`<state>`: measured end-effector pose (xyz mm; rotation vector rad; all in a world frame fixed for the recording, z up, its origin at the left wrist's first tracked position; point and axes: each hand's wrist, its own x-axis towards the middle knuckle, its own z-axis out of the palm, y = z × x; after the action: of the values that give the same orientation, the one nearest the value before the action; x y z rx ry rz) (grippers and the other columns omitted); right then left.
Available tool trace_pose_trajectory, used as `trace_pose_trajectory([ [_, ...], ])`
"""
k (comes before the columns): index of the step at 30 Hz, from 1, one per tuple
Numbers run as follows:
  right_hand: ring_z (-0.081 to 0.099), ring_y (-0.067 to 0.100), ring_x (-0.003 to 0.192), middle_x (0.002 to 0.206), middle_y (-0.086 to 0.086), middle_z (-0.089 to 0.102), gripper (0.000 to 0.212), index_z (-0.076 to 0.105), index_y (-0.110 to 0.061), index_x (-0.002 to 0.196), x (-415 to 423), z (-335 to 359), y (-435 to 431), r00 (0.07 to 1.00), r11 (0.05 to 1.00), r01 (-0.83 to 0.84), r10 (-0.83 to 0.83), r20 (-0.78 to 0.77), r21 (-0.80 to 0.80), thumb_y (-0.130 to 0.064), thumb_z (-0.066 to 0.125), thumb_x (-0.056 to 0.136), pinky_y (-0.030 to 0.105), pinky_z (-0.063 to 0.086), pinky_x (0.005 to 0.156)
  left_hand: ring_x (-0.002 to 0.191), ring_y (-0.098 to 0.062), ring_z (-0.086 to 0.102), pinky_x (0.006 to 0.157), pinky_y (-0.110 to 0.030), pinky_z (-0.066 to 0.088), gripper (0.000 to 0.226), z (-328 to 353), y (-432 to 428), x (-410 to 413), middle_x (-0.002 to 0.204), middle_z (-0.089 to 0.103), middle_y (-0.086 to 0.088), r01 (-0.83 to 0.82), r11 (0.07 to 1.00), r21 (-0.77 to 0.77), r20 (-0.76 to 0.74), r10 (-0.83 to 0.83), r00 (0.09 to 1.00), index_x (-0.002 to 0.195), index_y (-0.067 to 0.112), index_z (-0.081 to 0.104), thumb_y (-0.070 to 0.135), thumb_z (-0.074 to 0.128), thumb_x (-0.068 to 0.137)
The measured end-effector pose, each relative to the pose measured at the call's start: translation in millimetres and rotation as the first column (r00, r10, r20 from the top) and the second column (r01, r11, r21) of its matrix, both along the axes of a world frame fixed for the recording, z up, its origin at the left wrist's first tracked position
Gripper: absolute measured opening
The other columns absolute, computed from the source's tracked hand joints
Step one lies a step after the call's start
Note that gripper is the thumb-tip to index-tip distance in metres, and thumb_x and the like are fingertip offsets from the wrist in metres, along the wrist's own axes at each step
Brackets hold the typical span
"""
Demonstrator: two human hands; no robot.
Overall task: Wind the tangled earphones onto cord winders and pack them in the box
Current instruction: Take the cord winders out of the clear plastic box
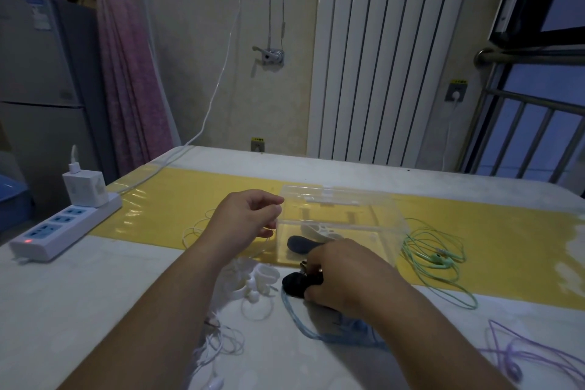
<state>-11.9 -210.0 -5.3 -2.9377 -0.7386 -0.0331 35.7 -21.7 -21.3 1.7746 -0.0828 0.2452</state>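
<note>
A clear plastic box (373,199) stands on the yellow mat, with a dark winder (300,244) and a white winder (319,229) inside. My left hand (247,222) hovers at the box's left corner, fingers loosely curled, holding nothing that I can see. My right hand (342,275) grips a black winder (294,283) just in front of the box; a blue earphone cord (304,323) trails from under that hand. White winders (253,279) and white earphones (218,345) lie below my left forearm. Green earphones (440,258) lie right of the box, purple earphones (519,355) at the lower right.
A white power strip (60,225) with a charger plugged in sits at the table's left edge, its cable running up the wall. The yellow mat (177,199) crosses the white table (63,310). A radiator and a window stand behind.
</note>
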Motion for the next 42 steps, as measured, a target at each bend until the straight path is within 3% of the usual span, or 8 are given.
trace_pose_trajectory([
  [9, 0.046, 0.025, 0.092, 0.098, 0.001, 0.050, 0.016, 0.059, -0.026, 0.087, -4.7, 1.8, 2.1, 0.989, 0.995, -0.079, 0.086, 0.118, -0.066, -0.032, 0.066, 0.074, 0.030, 0.026, 0.058, 0.068, -0.014, 0.067, 0.060, -0.025, 0.056, 0.014, 0.1, -0.2, -1.0, 0.080, 0.071, -0.011, -0.002, 1.000, 0.005, 0.004, 0.002, 1.000, 0.099, 0.017, 0.073, 0.011, 0.064, 0.090],
  [13, 0.050, 0.025, 0.076, 0.097, -0.004, 0.039, 0.028, 0.049, -0.026, 0.080, -7.2, 3.3, 2.1, 0.986, 0.988, -0.110, 0.096, 0.133, 0.109, -0.047, 0.066, 0.077, 0.032, 0.042, 0.058, 0.067, -0.014, 0.067, 0.061, -0.026, 0.056, 0.013, 0.0, -0.3, -0.3, 0.076, 0.071, -0.007, 0.002, 1.000, 0.004, 0.003, -0.002, 1.000, 0.097, 0.017, 0.074, 0.012, 0.065, 0.090],
  [16, 0.052, 0.024, 0.079, 0.102, -0.007, 0.042, 0.016, 0.052, -0.024, 0.083, -8.6, 8.0, 2.0, 0.982, 0.954, -0.135, 0.093, 0.166, 0.267, -0.035, 0.063, 0.079, 0.038, 0.050, 0.067, 0.066, -0.013, 0.066, 0.061, -0.027, 0.056, 0.013, -0.6, -0.2, 0.8, 0.074, 0.070, -0.006, -0.001, 1.000, 0.000, 0.003, 0.001, 1.000, 0.097, 0.017, 0.074, 0.011, 0.065, 0.090],
  [22, 0.047, 0.017, 0.072, 0.082, -0.007, 0.050, 0.018, 0.045, -0.027, 0.083, -10.7, 13.2, -0.4, 0.955, 0.913, -0.135, 0.017, 0.296, 0.384, -0.036, 0.060, 0.079, 0.032, 0.039, 0.057, 0.072, -0.022, 0.068, 0.063, -0.030, 0.059, 0.013, -0.3, -0.6, 1.0, 0.078, 0.071, -0.010, 0.009, 1.000, -0.018, 0.000, -0.009, 1.000, 0.098, 0.016, 0.074, 0.010, 0.065, 0.089],
  [28, 0.046, 0.015, 0.075, 0.099, -0.012, 0.050, 0.015, 0.051, -0.026, 0.092, 1.5, 14.7, -1.3, 0.886, 0.818, -0.137, -0.151, 0.438, 0.559, -0.034, 0.062, 0.088, 0.032, 0.039, 0.057, 0.070, -0.020, 0.066, 0.061, -0.026, 0.055, 0.011, -0.7, 0.3, 2.2, 0.078, 0.070, -0.011, 0.012, 0.999, -0.030, -0.017, -0.012, 1.000, 0.094, 0.016, 0.074, 0.012, 0.066, 0.089],
  [32, 0.055, 0.020, 0.085, 0.122, -0.003, 0.049, 0.019, 0.058, -0.022, 0.111, 19.8, 16.5, -7.9, 0.879, 0.813, -0.018, -0.264, 0.396, 0.581, -0.027, 0.059, 0.093, 0.034, 0.050, 0.067, 0.070, -0.018, 0.068, 0.063, -0.027, 0.058, 0.014, 0.5, -0.6, 0.5, 0.079, 0.071, -0.007, 0.002, 1.000, -0.017, -0.014, -0.003, 1.000, 0.098, 0.017, 0.074, 0.011, 0.065, 0.090],
  [38, 0.052, 0.021, 0.082, 0.102, -0.003, 0.056, 0.027, 0.046, -0.028, 0.117, 30.7, 15.0, -13.3, 0.921, 0.836, 0.143, -0.308, 0.237, 0.530, -0.028, 0.058, 0.092, 0.031, 0.042, 0.064, 0.069, -0.014, 0.067, 0.065, -0.031, 0.058, 0.012, -0.3, -0.6, 1.1, 0.074, 0.069, 0.000, -0.002, 1.000, -0.018, -0.009, 0.002, 1.000, 0.097, 0.018, 0.075, 0.015, 0.067, 0.089],
  [42, 0.057, 0.021, 0.099, 0.116, 0.001, 0.064, 0.030, 0.059, -0.029, 0.124, 34.4, 14.4, -12.0, 0.939, 0.824, 0.116, -0.273, 0.211, 0.554, -0.025, 0.055, 0.095, 0.032, 0.047, 0.078, 0.069, -0.009, 0.068, 0.063, -0.027, 0.057, 0.014, -0.2, 0.0, 0.0, 0.081, 0.071, 0.001, 0.010, 1.000, -0.005, -0.007, -0.010, 1.000, 0.100, 0.018, 0.074, 0.015, 0.069, 0.087],
])
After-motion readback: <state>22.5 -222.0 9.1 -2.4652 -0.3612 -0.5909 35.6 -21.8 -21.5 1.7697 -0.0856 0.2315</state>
